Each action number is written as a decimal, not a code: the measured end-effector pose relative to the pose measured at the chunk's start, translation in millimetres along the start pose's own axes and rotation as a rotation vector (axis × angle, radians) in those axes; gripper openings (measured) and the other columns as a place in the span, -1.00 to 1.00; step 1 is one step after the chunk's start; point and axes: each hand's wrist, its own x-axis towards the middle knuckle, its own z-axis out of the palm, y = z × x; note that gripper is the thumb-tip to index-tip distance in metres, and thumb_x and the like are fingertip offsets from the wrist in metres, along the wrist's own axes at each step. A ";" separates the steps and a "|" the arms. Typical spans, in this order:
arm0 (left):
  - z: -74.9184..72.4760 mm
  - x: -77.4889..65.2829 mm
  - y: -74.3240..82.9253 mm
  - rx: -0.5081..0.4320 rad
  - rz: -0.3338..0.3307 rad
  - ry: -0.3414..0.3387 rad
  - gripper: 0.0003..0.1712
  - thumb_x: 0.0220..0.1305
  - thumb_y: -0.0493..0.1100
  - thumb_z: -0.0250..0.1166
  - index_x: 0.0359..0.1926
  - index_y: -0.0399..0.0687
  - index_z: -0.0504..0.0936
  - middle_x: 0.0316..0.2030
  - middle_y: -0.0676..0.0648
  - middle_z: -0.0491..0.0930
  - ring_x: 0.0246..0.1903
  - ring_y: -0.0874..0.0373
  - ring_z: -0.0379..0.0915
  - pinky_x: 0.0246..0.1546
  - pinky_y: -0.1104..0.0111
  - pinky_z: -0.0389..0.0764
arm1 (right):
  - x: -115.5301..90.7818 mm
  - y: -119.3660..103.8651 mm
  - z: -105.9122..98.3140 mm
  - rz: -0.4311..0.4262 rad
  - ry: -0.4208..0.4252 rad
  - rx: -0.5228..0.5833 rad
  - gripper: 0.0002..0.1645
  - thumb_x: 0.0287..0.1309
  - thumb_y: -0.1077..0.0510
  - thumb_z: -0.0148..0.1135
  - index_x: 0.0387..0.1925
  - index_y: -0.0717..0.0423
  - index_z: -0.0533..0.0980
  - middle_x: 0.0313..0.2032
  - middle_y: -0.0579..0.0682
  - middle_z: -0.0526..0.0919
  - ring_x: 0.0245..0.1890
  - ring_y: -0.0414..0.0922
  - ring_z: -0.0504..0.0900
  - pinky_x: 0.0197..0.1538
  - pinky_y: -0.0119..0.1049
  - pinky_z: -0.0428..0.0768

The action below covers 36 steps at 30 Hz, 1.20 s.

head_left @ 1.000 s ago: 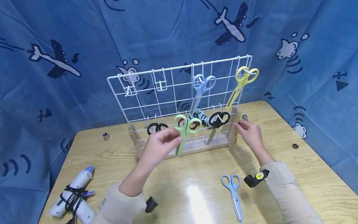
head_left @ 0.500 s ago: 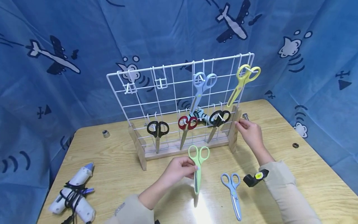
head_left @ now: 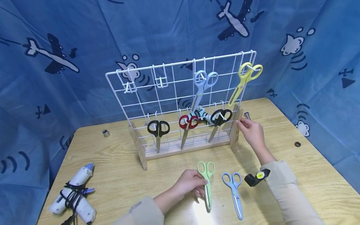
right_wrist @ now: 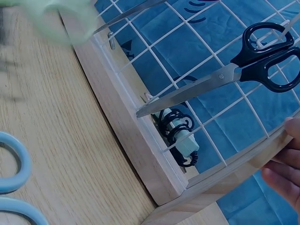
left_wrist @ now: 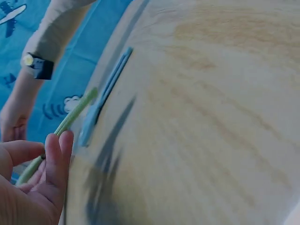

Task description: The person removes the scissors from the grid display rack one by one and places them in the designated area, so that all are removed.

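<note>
My left hand [head_left: 189,183] pinches green scissors [head_left: 208,184] by the blade part, handles pointing away from me. In the left wrist view these scissors [left_wrist: 77,111] are held above the table, where a shadow falls. Just to their right, light blue scissors [head_left: 234,192] lie on the table. My right hand [head_left: 252,132] grips the right wooden upright [head_left: 234,134] of a white wire rack [head_left: 166,103], with the thumb and fingers on either side of the wood in the right wrist view. Blue scissors [head_left: 200,89] and yellow scissors [head_left: 242,82] hang on its upper hooks.
Black scissors [head_left: 158,132], red-handled scissors [head_left: 185,128] and another black pair [head_left: 217,123] hang on the lower row. Two upper left hooks [head_left: 130,87] are bare. At left lies a white cord-wrapped tool [head_left: 74,195]. Metal nuts lie left [head_left: 106,133] and right [head_left: 297,144].
My left hand has brought the green scissors from in front of the rack down towards me and to the right, beside the blue pair. The right hand stays on the upright.
</note>
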 end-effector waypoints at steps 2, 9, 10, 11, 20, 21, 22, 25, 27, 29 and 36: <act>3.5 1.6 -2.3 -0.011 -0.040 -0.016 -0.85 -0.04 -0.28 0.21 -0.42 -0.31 0.48 -0.63 -0.19 0.56 -0.70 0.12 0.51 -0.68 0.41 0.55 | 0.2 -0.8 -0.3 -0.002 0.006 0.002 -0.54 0.05 -0.01 0.07 -0.19 0.32 0.47 -0.27 0.24 0.55 -0.25 0.07 0.55 -0.19 -0.15 0.52; 16.1 8.1 -12.0 -0.037 -0.109 -0.032 -0.87 -0.04 -0.30 0.19 -0.46 -0.33 0.48 -0.63 -0.22 0.56 -0.64 -0.02 0.54 -0.67 0.34 0.56 | 1.4 -0.2 1.1 -0.008 0.014 0.005 -0.52 0.05 -0.04 0.06 -0.19 0.31 0.48 -0.27 0.23 0.56 -0.26 0.06 0.56 -0.21 -0.17 0.52; 18.1 9.2 -13.4 -0.039 -0.118 -0.032 -0.88 -0.04 -0.30 0.18 -0.48 -0.33 0.49 -0.64 -0.22 0.56 -0.64 -0.03 0.53 -0.67 0.33 0.56 | 1.6 0.3 1.3 -0.008 0.016 0.006 -0.51 0.05 -0.05 0.06 -0.19 0.31 0.47 -0.27 0.24 0.56 -0.26 0.07 0.55 -0.21 -0.16 0.52; 20.1 10.1 -14.3 -0.038 -0.124 -0.033 -0.89 -0.04 -0.30 0.18 -0.48 -0.33 0.49 -0.64 -0.23 0.56 -0.64 -0.03 0.53 -0.67 0.33 0.56 | 1.6 0.6 1.6 -0.009 0.021 0.010 -0.50 0.04 -0.06 0.06 -0.19 0.32 0.48 -0.27 0.24 0.56 -0.26 0.07 0.55 -0.21 -0.14 0.52; 34.7 15.1 -17.1 -0.062 -0.137 -0.044 -0.90 -0.03 -0.34 0.16 -0.53 -0.36 0.51 -0.65 -0.29 0.55 -0.66 -0.05 0.53 -0.68 0.32 0.56 | 3.3 9.8 4.8 -0.011 0.030 0.053 -0.47 -0.01 -0.12 0.09 -0.21 0.27 0.50 -0.28 0.22 0.57 -0.27 0.04 0.57 -0.24 -0.18 0.54; 35.6 15.6 -17.1 -0.065 -0.140 -0.044 -0.90 -0.03 -0.34 0.16 -0.53 -0.36 0.51 -0.65 -0.29 0.54 -0.67 -0.05 0.52 -0.68 0.32 0.56 | 3.1 9.5 4.5 -0.011 0.030 0.047 -0.49 0.00 -0.09 0.10 -0.20 0.28 0.49 -0.28 0.22 0.57 -0.27 0.04 0.57 -0.23 -0.18 0.54; 36.2 16.2 -17.2 -0.065 -0.143 -0.044 -0.89 -0.02 -0.34 0.16 -0.54 -0.37 0.52 -0.65 -0.30 0.54 -0.67 -0.05 0.52 -0.68 0.32 0.56 | 0.4 1.2 2.2 -0.008 0.025 0.010 -0.48 0.04 -0.08 0.05 -0.20 0.32 0.48 -0.28 0.25 0.56 -0.26 0.08 0.55 -0.22 -0.13 0.52; 37.0 17.9 -18.0 -0.069 -0.154 -0.047 -0.88 -0.02 -0.33 0.16 -0.54 -0.37 0.52 -0.65 -0.31 0.54 -0.66 -0.05 0.53 -0.67 0.32 0.56 | 0.2 -0.8 1.0 -0.001 0.014 -0.008 -0.51 0.06 -0.05 0.05 -0.19 0.32 0.48 -0.27 0.23 0.56 -0.25 0.07 0.55 -0.21 -0.15 0.53; 36.8 18.8 -18.6 -0.073 -0.162 -0.052 -0.87 -0.02 -0.33 0.17 -0.55 -0.38 0.53 -0.64 -0.32 0.54 -0.66 -0.05 0.53 -0.67 0.32 0.56 | 0.1 -1.9 0.2 0.008 0.007 -0.012 -0.52 0.06 -0.03 0.05 -0.18 0.31 0.47 -0.26 0.23 0.56 -0.25 0.06 0.55 -0.21 -0.16 0.53; 36.4 19.1 -19.0 -0.072 -0.168 -0.057 -0.86 -0.02 -0.32 0.17 -0.54 -0.38 0.54 -0.64 -0.32 0.54 -0.65 -0.06 0.53 -0.66 0.32 0.56 | 0.3 -1.4 0.2 0.010 0.004 -0.007 -0.52 0.06 -0.03 0.05 -0.18 0.31 0.47 -0.26 0.23 0.55 -0.24 0.06 0.55 -0.22 -0.17 0.53; 34.3 17.5 -19.2 -0.085 -0.191 -0.072 -0.86 -0.02 -0.32 0.17 -0.55 -0.37 0.55 -0.65 -0.30 0.55 -0.65 -0.04 0.53 -0.64 0.31 0.56 | -0.8 0.2 0.5 0.009 -0.002 -0.006 -0.52 0.06 -0.03 0.04 -0.17 0.33 0.46 -0.26 0.24 0.55 -0.25 0.06 0.55 -0.23 -0.18 0.53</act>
